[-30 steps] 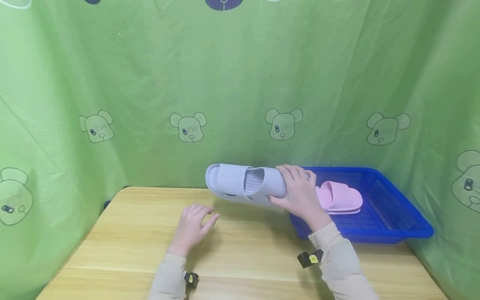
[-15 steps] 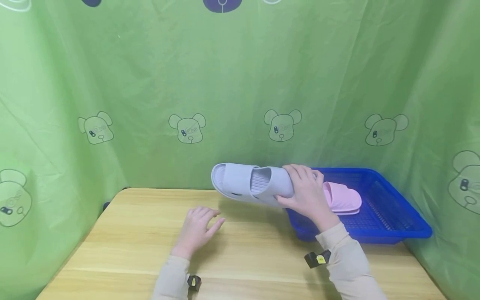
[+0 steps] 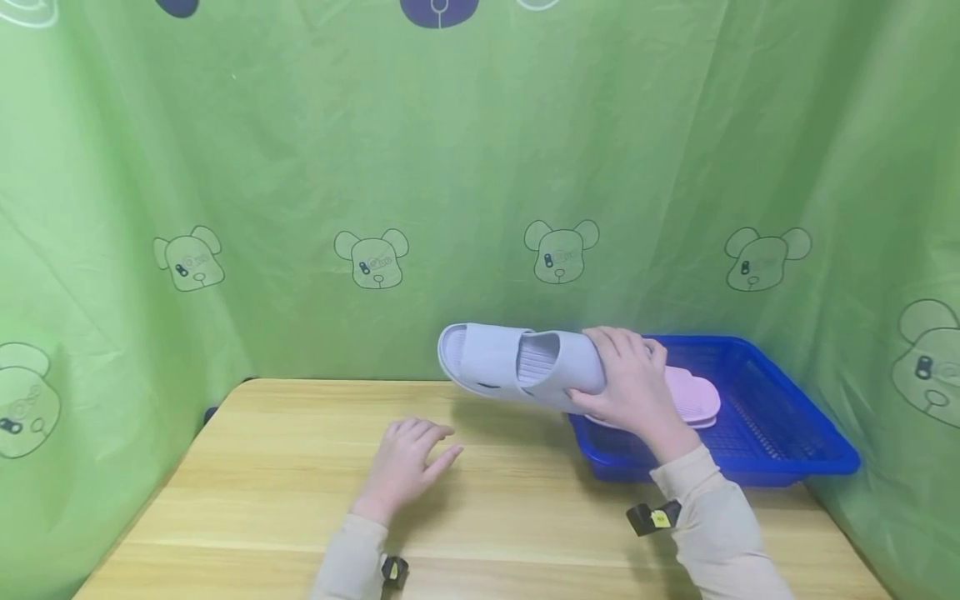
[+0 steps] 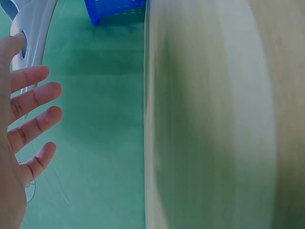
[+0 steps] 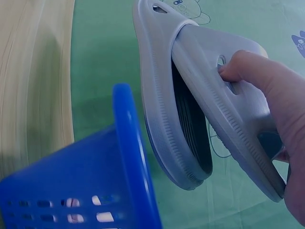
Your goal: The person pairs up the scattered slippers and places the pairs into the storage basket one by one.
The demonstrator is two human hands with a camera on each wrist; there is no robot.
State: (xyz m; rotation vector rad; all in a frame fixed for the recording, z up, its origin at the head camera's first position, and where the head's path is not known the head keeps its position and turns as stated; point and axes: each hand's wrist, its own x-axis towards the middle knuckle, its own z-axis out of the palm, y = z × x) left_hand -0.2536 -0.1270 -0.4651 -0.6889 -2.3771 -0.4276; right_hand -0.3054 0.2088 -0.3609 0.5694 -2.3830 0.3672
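My right hand (image 3: 636, 390) grips a pair of light grey slippers (image 3: 491, 357) above the table, partly over the left side of the blue basket (image 3: 813, 417). One slipper is tucked into the other, with a toe end pointing left. In the right wrist view the thumb (image 5: 243, 67) presses at a hole in one strap, while the other slipper (image 5: 155, 95) hangs alongside. Pink slippers (image 3: 696, 398) lie inside the basket, partly hidden by my right hand. My left hand (image 3: 408, 467) hovers over the table below the grey pair, fingers loosely spread and holding nothing.
The wooden table (image 3: 300, 483) spreads under both hands. A green curtain (image 3: 450, 150) with bear-head prints encloses the back and sides. The basket's raised rim (image 5: 126, 119) stands close to the grey slippers in the right wrist view.
The right hand has carried the grey slippers rightward, so they cover more of the basket and the pink slippers. The left hand has drifted slightly right too, still holding nothing.
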